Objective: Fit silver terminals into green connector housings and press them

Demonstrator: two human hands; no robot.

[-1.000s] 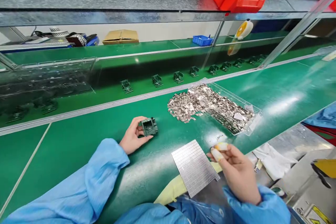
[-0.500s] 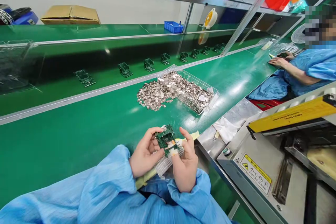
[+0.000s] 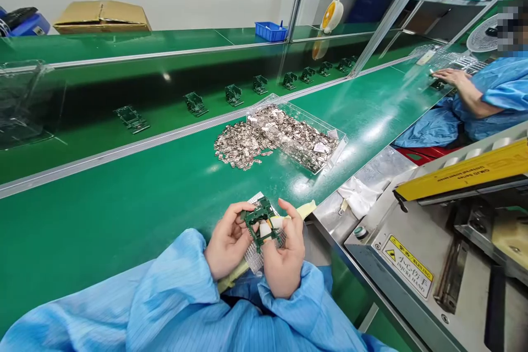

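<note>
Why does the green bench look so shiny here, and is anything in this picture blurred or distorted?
In the head view, pale glare streaks cross the glossy green workbench, and the rim of the clear plastic tray shines. Also in that view, the wide lens warps things near the edges, and a pixelated block covers the head of the blue-sleeved co-worker.

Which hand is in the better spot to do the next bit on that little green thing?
Probably the right hand. Its covered fingers are right at the middle of the green plastic frame, while the left hand wraps its side and seems to be holding it steady.
</note>
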